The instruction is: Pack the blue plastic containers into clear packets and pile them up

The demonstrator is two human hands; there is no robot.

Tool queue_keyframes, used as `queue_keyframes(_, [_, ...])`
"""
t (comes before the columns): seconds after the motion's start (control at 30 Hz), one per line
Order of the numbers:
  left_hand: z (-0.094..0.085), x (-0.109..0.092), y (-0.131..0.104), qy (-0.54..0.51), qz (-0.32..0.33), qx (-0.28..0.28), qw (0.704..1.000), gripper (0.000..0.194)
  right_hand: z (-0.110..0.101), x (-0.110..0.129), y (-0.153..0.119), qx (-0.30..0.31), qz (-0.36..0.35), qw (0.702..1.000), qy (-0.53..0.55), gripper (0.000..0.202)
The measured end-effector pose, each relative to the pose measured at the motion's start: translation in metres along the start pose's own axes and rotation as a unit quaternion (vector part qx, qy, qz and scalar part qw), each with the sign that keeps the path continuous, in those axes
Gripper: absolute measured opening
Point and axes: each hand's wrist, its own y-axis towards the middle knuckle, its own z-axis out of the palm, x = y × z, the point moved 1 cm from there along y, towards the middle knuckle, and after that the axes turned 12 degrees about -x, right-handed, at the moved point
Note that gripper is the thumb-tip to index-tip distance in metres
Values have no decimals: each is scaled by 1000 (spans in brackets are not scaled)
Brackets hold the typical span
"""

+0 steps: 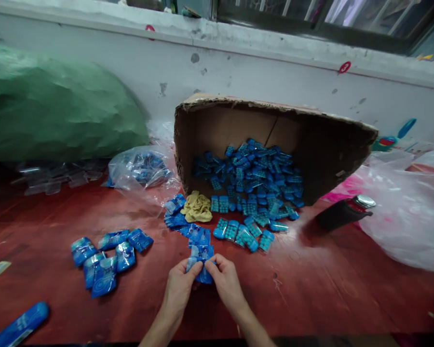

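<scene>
Blue sachet strip [199, 236], lower centre of the frame
Loose sachets [104, 277] lie lower left; the strip's long axis points up-frame, bending left below a crumpled yellowish cloth [196, 207]; left hand [177, 286] and right hand [227, 280] pinch its near end between thumbs and fingers.

Probably packets [144, 166], bagged, left of carton [227, 123]
</scene>
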Motion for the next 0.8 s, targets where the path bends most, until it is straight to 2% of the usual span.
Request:
queue_keyframes(0.07, [-4, -1, 1, -20, -19, -5, 1000, 32, -3, 8, 5, 26, -84, 992, -88, 30])
queue_keyframes(0.13, [-9, -3, 2, -38, -48, 3, 998, 33, -8, 18, 21, -2, -180, 958, -222, 26])
queue_keyframes(0.2, [-13, -5, 0, -61, -83, 21, 994, 33, -11, 25, 42, -95, -236, 878, -405, 20])
queue_keyframes(0.27, [-17, -6, -3, -93, -117, 46, 988, 30, -11, 26, 62, -127, -232, 793, -549, 23])
queue_keyframes(0.33, [-20, -6, -6, -118, -152, 73, 979, 27, -9, 21, 74, -121, -226, 763, -594, 23])
queue_keyframes(0.43, [-24, -4, -9, -137, -177, 74, 972, 25, -13, 14, 72, -94, -227, 758, -605, 20])
queue_keyframes(0.6, [-25, 0, -9, -121, -194, 51, 972, 29, -26, 17, 58, -33, -207, 757, -619, 44])
queue_keyframes(0.67, [-25, 0, -9, -113, -201, 61, 971, 28, -25, 21, 62, -11, -187, 762, -621, 46])
queue_keyframes(0.8, [-28, -1, -10, -118, -197, 91, 969, 23, -19, 26, 80, -23, -158, 764, -625, 39])
